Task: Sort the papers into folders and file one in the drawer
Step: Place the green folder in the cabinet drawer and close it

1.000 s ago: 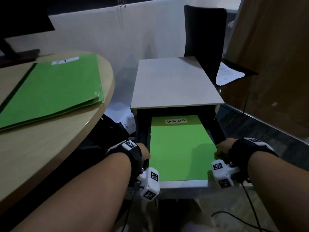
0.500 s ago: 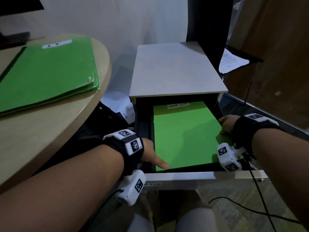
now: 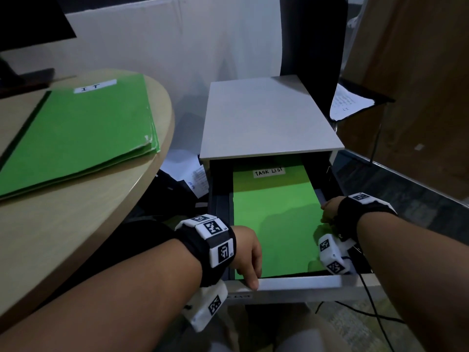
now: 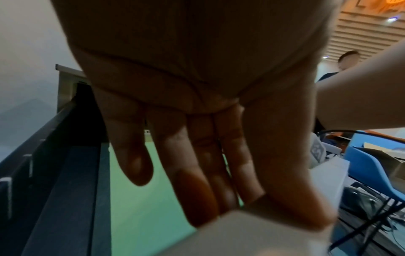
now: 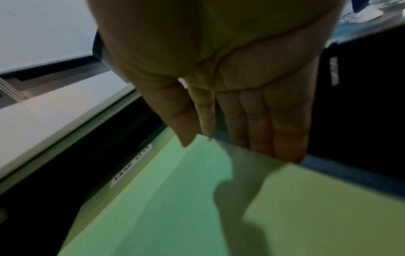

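A green folder [image 3: 274,224] labelled TASK LIST lies inside the open top drawer [image 3: 304,282] of a low white cabinet [image 3: 269,118]. My left hand [image 3: 247,257] is at the drawer's front left corner. In the left wrist view its fingers [image 4: 197,173] reach straight over the folder [image 4: 142,207] and its thumb rests on the white front rim. My right hand [image 3: 328,209] is at the folder's right edge. The right wrist view shows its thumb on top of the folder [image 5: 175,207] and its fingers [image 5: 258,124] going down behind that slightly raised edge.
On the round wooden table [image 3: 76,224] to the left lies a second green folder [image 3: 81,138] labelled IT. A black chair [image 3: 312,36] with a sheet of paper [image 3: 347,102] stands behind the cabinet. Loose papers [image 3: 187,171] lie between table and cabinet. A cable [image 3: 368,308] trails on the floor.
The folder has gone down into the drawer. My left hand let go of it and moved to the drawer's front rim. My right hand stays at the folder's right edge.
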The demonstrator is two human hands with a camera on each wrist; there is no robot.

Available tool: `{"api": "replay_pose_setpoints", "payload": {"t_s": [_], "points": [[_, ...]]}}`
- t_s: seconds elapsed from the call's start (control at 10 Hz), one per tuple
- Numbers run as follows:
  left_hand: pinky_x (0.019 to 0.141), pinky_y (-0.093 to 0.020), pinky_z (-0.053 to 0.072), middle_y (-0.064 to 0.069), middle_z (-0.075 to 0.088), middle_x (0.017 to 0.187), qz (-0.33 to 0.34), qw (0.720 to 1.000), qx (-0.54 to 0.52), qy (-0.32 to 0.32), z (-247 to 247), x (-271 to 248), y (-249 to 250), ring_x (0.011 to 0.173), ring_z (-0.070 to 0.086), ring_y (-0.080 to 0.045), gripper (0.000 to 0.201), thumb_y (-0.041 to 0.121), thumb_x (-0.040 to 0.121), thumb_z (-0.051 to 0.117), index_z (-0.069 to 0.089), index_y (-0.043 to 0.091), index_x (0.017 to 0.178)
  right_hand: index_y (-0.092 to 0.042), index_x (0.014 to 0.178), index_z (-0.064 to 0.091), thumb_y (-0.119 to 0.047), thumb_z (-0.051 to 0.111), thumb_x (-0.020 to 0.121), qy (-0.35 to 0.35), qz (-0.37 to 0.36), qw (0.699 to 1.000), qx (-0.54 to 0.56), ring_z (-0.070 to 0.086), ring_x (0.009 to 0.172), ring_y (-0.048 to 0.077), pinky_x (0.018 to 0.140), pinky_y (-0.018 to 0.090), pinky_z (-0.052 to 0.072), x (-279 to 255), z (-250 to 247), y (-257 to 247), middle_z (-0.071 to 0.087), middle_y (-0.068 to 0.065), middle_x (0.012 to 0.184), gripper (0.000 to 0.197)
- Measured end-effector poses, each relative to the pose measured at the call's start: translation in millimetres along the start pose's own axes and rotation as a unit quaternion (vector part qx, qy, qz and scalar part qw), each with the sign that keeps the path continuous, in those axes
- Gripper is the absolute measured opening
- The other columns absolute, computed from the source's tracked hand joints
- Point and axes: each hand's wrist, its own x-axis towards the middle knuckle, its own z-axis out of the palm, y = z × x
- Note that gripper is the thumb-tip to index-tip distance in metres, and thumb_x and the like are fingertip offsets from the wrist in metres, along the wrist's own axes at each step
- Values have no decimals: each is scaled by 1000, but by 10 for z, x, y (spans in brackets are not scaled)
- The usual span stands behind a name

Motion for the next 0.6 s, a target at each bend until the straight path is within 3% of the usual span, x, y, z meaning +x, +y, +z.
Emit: {"api": "replay_pose_setpoints", "payload": {"t_s": [0.1, 0.2, 0.3, 0.4, 0.5, 0.6], "points": [[66, -18, 45, 3, 70, 91, 9, 999, 45, 5, 28, 15, 57, 74, 58, -8, 26, 25, 77, 78, 73, 15, 100, 3, 122, 53, -11, 65, 86, -24, 10, 1000, -3, 50, 97, 26, 89, 38, 45, -210, -64, -118, 54, 19, 120, 40], [63, -20, 44, 0, 71, 100, 10, 996, 76, 36, 5, -3, 74, 77, 57, -10, 25, 25, 80, 75, 72, 14, 103, 3, 99, 62, -29, 62, 91, -2, -47, 986, -159, 59, 88, 29, 75, 32, 49, -340, -146, -319, 63, 14, 101, 32], [75, -24, 47, -1, 71, 105, -1, 993, 81, 85, -60, 0, 21, 85, 62, -14, 26, 25, 81, 73, 71, 14, 104, -7, 126, 58, -33, 64, 87, 36, -146, 958, -244, 55, 116, 25, 97, 29, 45, -554, -244, -552, 58, 9, 128, 48], [83, -27, 51, -1, 70, 105, -25, 987, 77, 142, -154, 51, -61, 97, 64, -18, 23, 27, 82, 72, 71, 16, 103, -15, 133, 52, -40, 73, 77, 53, -207, 948, -234, 53, 120, 23, 98, 27, 42, -745, -246, -621, 55, 7, 133, 64], [88, -29, 51, 0, 68, 109, -52, 972, 67, 218, -270, 136, -148, 102, 62, -19, 20, 25, 85, 66, 71, 20, 104, -26, 145, 32, -56, 78, 63, 54, -236, 926, -290, 29, 139, 28, 110, 39, 30, -807, -120, -589, 27, 6, 153, 98], [91, -32, 50, -4, 67, 113, -78, 954, 76, 278, -406, 273, -215, 104, 61, -24, 24, 22, 89, 55, 69, 21, 108, -33, 150, 2, -66, 79, 51, 103, -235, 878, -403, -11, 144, 34, 112, 60, 7, -754, 1, -601, -14, 1, 158, 129]]}}
